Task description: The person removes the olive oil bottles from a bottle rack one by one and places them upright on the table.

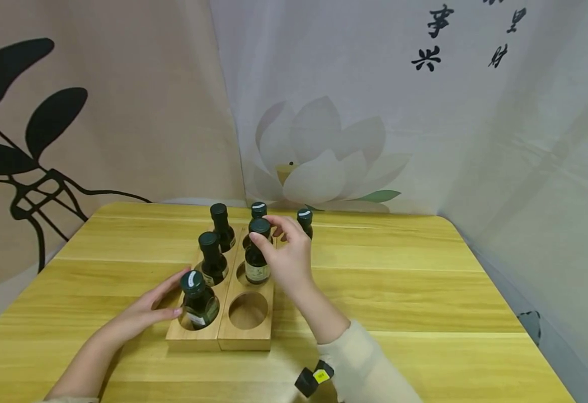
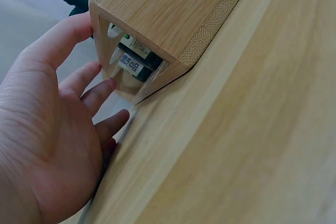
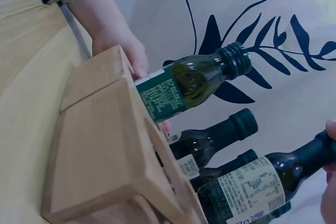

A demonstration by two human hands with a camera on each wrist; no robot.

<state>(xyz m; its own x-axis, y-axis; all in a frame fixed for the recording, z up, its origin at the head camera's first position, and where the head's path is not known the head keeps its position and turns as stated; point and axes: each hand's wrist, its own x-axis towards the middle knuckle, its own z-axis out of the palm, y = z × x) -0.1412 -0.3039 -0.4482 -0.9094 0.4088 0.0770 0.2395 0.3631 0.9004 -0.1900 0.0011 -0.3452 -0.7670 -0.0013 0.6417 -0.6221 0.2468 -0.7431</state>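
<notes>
My right hand (image 1: 290, 252) pinches the dark cap of a small green glass bottle (image 1: 257, 270) between thumb and fingers. That bottle stands tilted at the middle hole of the right wooden rack block (image 1: 245, 342); how deep its base sits cannot be told. In the right wrist view its pale label (image 3: 252, 187) faces the camera. My left hand (image 1: 140, 313) touches the left rack block (image 1: 193, 337), thumb at its near side and fingers spread. Beside it, a front bottle (image 1: 199, 299) leans in its hole. Two more bottles (image 1: 213, 258) stand behind in that block.
Another bottle (image 1: 258, 210) stands at the back of the right block, partly hidden. One more bottle (image 1: 305, 221) rises behind my right hand. The wooden table (image 1: 399, 302) ends at a printed cloth backdrop (image 1: 334, 67). Inner wood shows in the right block's front hole (image 1: 248, 311).
</notes>
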